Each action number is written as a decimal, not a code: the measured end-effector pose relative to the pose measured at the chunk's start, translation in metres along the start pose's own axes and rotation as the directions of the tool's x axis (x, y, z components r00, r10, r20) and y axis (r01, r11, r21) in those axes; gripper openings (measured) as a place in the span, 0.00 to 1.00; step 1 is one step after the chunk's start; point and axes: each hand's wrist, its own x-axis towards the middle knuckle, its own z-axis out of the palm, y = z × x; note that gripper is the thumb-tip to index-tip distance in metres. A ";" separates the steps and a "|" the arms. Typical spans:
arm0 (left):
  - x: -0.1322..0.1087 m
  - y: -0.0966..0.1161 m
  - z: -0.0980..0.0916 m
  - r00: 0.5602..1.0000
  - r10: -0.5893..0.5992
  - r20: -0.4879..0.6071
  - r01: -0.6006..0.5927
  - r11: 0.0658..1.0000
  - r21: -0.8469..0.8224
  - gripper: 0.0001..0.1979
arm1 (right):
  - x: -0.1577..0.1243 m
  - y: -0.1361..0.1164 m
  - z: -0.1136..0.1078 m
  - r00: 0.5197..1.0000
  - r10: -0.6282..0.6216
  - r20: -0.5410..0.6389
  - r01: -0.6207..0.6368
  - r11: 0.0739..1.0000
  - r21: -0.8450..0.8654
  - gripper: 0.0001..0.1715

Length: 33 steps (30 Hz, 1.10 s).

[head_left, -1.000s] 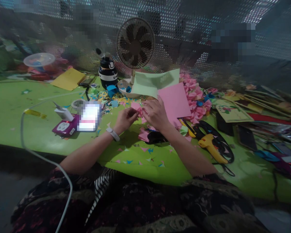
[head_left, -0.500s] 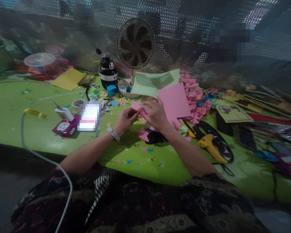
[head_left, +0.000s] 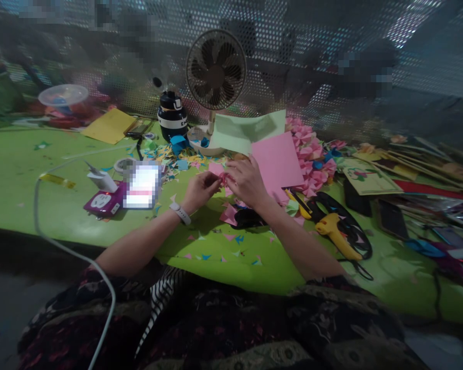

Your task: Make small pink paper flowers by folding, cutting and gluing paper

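Note:
Between my hands is a small piece of pink paper [head_left: 224, 178], mostly covered by fingers. My left hand [head_left: 200, 189], with a white watch on its wrist, pinches it from the left. Fingers of my right hand [head_left: 247, 181] are bent around its other side. Behind my right hand lie a flat pink sheet [head_left: 280, 159] and a curled pale green sheet [head_left: 250, 128]. Pink paper pieces [head_left: 228, 213] and a black object [head_left: 249, 218] that I cannot make out sit below my right wrist.
A yellow glue gun [head_left: 337, 234] and a black tape-like ring lie at right. Folded pink paper pieces [head_left: 308, 149] are heaped behind. A fan [head_left: 216, 72], a dark jug [head_left: 172, 118], a lit phone [head_left: 142, 185] and a purple power socket [head_left: 104, 202] stand around. Scraps litter the green table [head_left: 200, 267].
Almost nothing differs. Both hands stay at the same spot on the pink paper, with at most a slight shift of the fingers.

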 end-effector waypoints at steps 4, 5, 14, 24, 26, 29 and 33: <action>0.000 0.002 0.000 1.000 -0.006 0.003 0.006 1.000 0.004 0.21 | 0.000 0.002 0.002 1.000 -0.012 0.000 0.012 1.000 -0.013 0.11; 0.000 0.002 0.000 1.000 -0.004 0.002 0.004 1.000 0.009 0.20 | 0.000 0.002 0.003 1.000 -0.014 -0.003 0.014 1.000 -0.019 0.11; 0.001 -0.003 -0.002 0.999 0.030 -0.025 -0.029 0.999 0.019 0.18 | 0.000 0.002 0.004 0.999 -0.012 -0.031 0.011 0.999 -0.035 0.10; 0.000 -0.006 -0.001 0.991 0.122 -0.053 -0.116 0.987 0.110 0.19 | 0.002 -0.005 0.001 0.989 0.141 -0.039 -0.133 0.978 0.163 0.15; -0.001 -0.005 0.000 0.987 0.153 -0.054 -0.143 0.979 0.147 0.19 | 0.002 -0.005 0.003 0.986 0.163 -0.045 -0.152 0.970 0.188 0.15; -0.002 -0.004 0.000 0.979 0.200 -0.046 -0.186 0.960 0.210 0.18 | 0.002 -0.005 0.006 0.984 0.167 -0.064 -0.151 0.968 0.200 0.14; -0.003 -0.003 -0.002 0.958 0.285 -0.005 -0.266 0.901 0.343 0.16 | 0.002 -0.004 0.008 0.984 0.162 -0.071 -0.145 0.969 0.201 0.13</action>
